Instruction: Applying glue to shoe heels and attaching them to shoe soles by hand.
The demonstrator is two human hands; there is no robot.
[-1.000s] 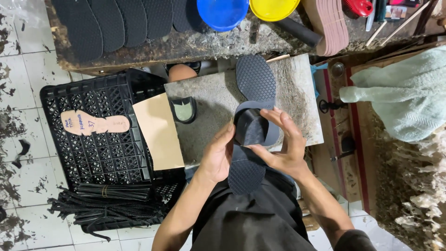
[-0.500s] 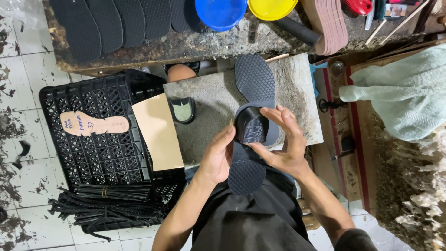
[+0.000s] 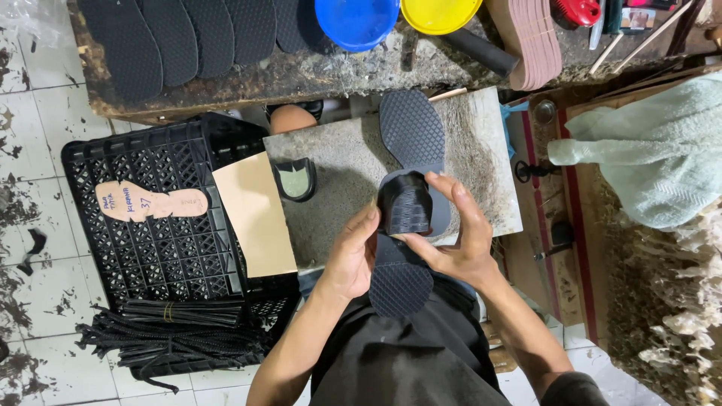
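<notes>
Rubber sole (image 3: 402,282) is bending easily, light and floppy; I'm seeing left hand (image 3: 352,256) and right hand (image 3: 459,240) fingers pinching its curled-over end, best grip at edges.

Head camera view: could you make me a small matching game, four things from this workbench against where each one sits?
Things:
1. blue bowl
2. tan insole pattern
3. black sole
4. green towel

Places:
A. on the black crate
B. far right
C. top shelf, beside the yellow bowl
D. bent between the left hand and right hand

Pairs: 1-C, 2-A, 3-D, 4-B
</notes>
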